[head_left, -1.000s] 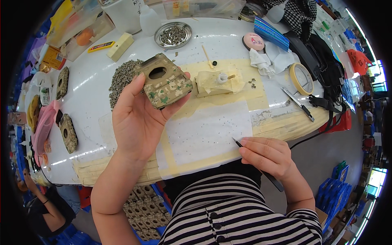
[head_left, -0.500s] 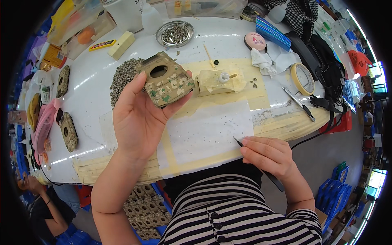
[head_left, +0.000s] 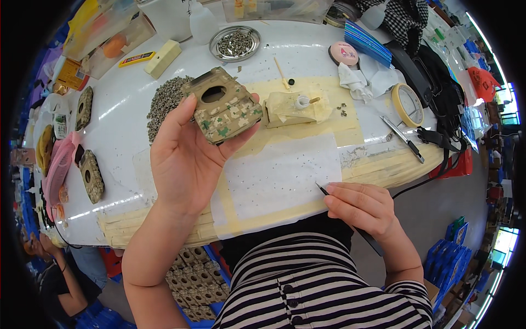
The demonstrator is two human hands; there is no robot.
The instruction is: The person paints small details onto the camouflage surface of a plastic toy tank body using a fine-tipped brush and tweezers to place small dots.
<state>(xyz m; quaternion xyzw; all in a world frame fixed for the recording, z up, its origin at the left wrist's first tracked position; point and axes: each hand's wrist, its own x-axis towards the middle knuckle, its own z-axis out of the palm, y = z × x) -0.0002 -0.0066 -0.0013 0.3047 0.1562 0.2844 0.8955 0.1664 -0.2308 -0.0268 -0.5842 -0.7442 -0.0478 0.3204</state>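
My left hand (head_left: 183, 170) is raised over the left side of the work area, gripping a camouflage-painted model tank hull (head_left: 227, 112) by its edges. A round dark hole in the hull faces up. In my right hand (head_left: 361, 208), pinched between thumb and fingers, are dark pointed tweezers (head_left: 369, 242). Their fine tip hovers above or touches the right part of a white sheet (head_left: 274, 205); I cannot tell which. Tiny specks lie scattered over that sheet. Whether the tip holds one is too small to make out.
Behind the sheet sits a tape-wrapped block (head_left: 290, 112) bearing a small white cup and stick. Small grey parts form a heap (head_left: 161, 107) and fill a metal dish (head_left: 256, 46). A utility knife (head_left: 402, 140) and tape roll (head_left: 399, 107) lie right; two more hulls (head_left: 91, 175) left.
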